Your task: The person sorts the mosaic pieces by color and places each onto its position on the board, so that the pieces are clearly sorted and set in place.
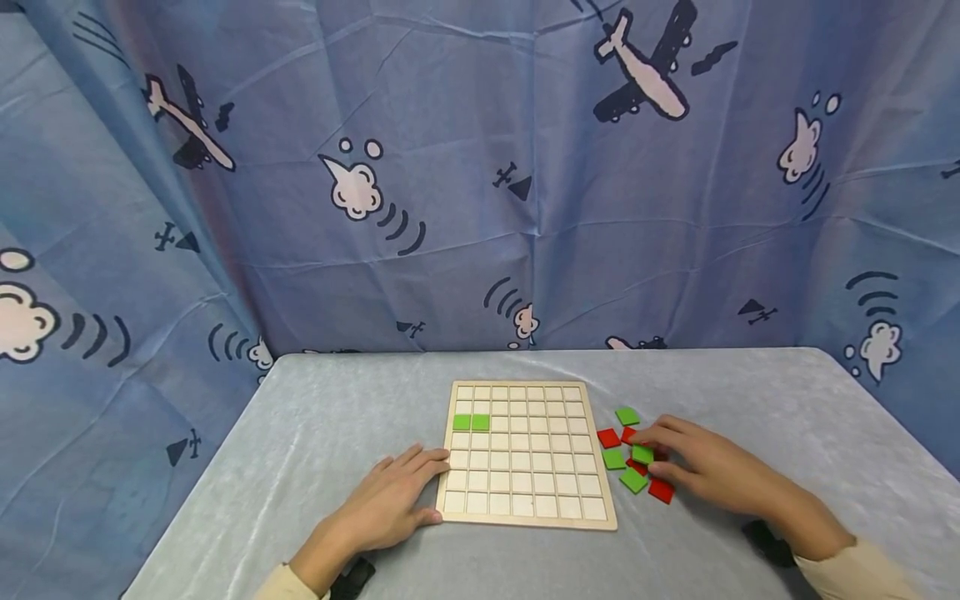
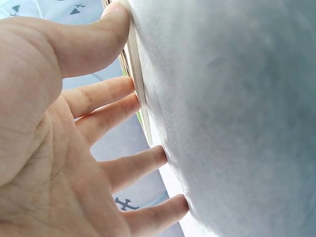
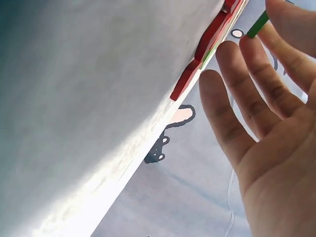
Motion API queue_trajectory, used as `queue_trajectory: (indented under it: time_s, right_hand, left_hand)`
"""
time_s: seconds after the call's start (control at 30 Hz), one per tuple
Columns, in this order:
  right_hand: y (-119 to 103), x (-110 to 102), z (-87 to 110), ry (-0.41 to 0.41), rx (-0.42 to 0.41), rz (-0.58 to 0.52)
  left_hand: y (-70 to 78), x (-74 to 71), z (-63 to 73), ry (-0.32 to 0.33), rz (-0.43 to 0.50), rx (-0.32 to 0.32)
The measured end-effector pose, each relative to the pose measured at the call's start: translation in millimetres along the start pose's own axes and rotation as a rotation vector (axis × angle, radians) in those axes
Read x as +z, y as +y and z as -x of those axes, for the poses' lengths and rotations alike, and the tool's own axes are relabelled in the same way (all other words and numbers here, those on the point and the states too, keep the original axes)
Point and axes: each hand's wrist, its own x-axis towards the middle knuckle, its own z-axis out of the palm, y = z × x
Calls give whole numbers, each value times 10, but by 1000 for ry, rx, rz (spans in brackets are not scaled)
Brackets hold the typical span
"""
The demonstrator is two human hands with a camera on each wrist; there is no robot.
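A wooden grid board lies on the table, two green square tiles side by side in cells near its left edge. At that left edge my left hand rests with fingers spread; in the left wrist view the thumb and fingertips meet the board's side and the table. To the right of the board, my right hand pinches a green tile between thumb and fingers, just over the loose tiles. Beneath it, red tiles and green tiles lie scattered, partly hidden by the fingers.
Another green tile lies at the far side of the loose group, and a red tile close to the board's right edge. A blue patterned curtain hangs behind the grey-covered table.
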Motion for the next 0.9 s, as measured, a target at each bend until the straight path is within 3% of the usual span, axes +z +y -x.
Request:
queue_trajectory:
  time_s: [0.5,0.9]
  right_hand:
    - [-104,91,-154,-5,-28,-48]
    - [-190,95,-302,-49,-13,-65]
  left_hand:
    - [7,8,11,31,-19,15]
    - [14,-13,4,12,-4,-4]
